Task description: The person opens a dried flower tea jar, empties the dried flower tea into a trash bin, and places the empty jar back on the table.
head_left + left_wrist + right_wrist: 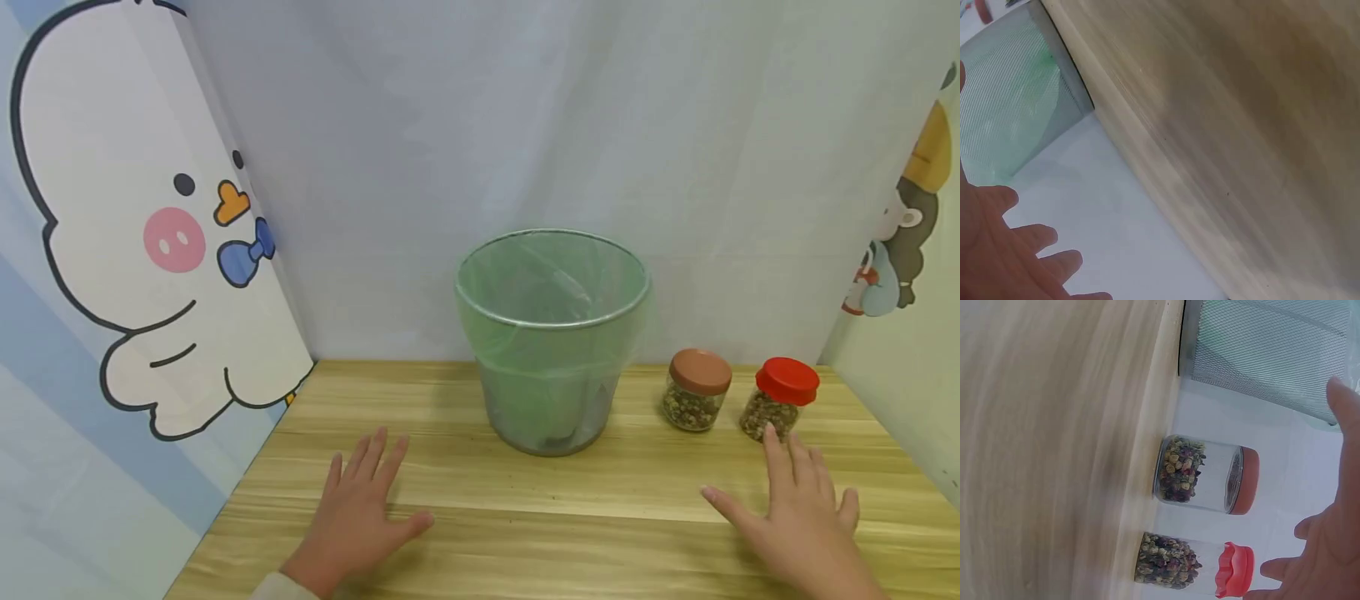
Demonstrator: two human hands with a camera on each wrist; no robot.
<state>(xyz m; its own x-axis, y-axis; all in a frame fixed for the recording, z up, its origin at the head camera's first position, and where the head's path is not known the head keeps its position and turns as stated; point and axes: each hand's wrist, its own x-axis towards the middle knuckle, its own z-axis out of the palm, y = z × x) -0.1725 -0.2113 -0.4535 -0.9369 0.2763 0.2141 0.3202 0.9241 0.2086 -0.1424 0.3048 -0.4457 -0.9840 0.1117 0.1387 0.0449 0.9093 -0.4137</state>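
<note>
My left hand (356, 512) is over the left part of the table, fingers spread and nothing held. On the right side, my right hand (798, 512) is spread too, its fingertips just in front of a clear jar with a red lid (786, 382). Left of that jar stands another clear jar with a brown lid (699, 372). Dried, mixed-colour bits fill the lower part of both jars (1177, 470). A silvery mesh waste bin (546, 408), lined with a thin green plastic bag (555, 342) folded over its rim, stands upright between and beyond the hands.
The wood-grain table (525, 542) runs back to a pale cloth backdrop (390, 167). A side panel with a cartoon duck (112, 208) borders the left, and another with a cartoon figure (892, 242) borders the right.
</note>
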